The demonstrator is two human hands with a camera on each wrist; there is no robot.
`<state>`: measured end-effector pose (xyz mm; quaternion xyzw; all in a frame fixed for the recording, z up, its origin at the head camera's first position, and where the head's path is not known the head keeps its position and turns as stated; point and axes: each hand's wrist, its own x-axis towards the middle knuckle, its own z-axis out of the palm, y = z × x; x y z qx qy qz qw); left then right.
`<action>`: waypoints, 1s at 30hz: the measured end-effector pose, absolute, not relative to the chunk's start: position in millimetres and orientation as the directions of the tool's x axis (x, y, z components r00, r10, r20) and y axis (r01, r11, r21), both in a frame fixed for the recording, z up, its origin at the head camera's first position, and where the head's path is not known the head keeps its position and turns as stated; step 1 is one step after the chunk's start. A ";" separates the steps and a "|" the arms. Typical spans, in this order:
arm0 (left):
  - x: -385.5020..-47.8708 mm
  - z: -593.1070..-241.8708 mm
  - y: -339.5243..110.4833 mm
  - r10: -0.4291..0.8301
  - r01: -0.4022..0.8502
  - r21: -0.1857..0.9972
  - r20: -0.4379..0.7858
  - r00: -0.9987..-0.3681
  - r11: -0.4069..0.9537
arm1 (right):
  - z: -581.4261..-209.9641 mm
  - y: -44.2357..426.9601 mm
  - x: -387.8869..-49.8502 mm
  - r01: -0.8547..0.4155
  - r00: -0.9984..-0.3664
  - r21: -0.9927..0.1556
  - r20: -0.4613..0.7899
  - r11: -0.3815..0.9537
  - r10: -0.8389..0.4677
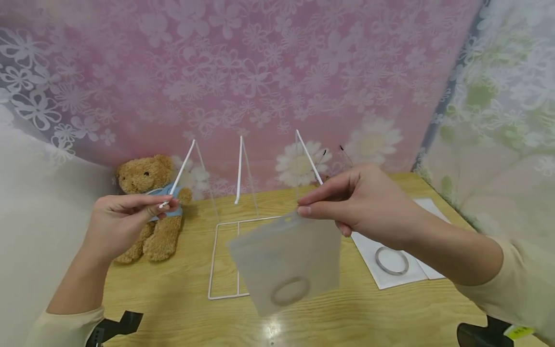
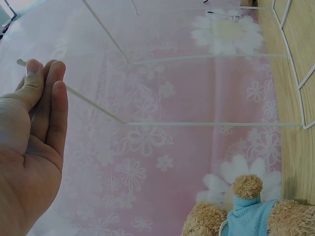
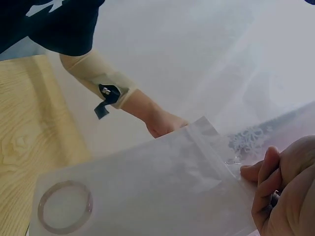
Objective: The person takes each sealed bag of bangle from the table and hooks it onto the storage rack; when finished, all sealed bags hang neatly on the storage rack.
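Observation:
A white wire display rack stands on the table, with three slanted prongs rising from its base. My left hand pinches the tip of the leftmost prong between thumb and fingers. By its top edge, near a small hole, my right hand pinches a translucent zip bag. The bag hangs tilted in front of the rack and hides part of its base. Inside, a ring-shaped bangle lies at the bag's bottom end. The middle prong carries nothing.
A brown teddy bear in a blue top sits behind my left hand. On the right of the wooden table lie more white bags, one with a bangle. Thin dark-tipped glasses temples show behind the right prong. A pink floral cloth hangs behind.

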<state>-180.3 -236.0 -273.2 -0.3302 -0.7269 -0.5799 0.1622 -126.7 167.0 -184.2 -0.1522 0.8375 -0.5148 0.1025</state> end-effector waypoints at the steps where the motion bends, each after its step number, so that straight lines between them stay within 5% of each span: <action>1: -181.9 -271.9 -235.3 0.299 0.669 0.734 0.617 -0.728 0.115 | -182.3 163.2 -126.7 -0.153 -0.930 -0.890 -0.017 0.430 -0.367; 11: -188.2 -267.8 -237.4 0.322 0.675 0.730 0.617 -0.718 0.107 | -167.2 122.9 -133.3 -0.150 -0.915 -0.850 -0.074 0.505 -0.397; 21: -184.5 -264.3 -241.9 0.357 0.693 0.708 0.619 -0.700 0.132 | -167.7 93.2 -142.8 -0.062 -0.886 -0.917 -0.131 0.393 -0.445; 30: -186.8 -266.1 -245.3 0.387 0.728 0.685 0.680 -0.623 -0.031 | -164.3 68.6 -144.3 -0.074 -0.879 -0.923 -0.119 0.379 -0.462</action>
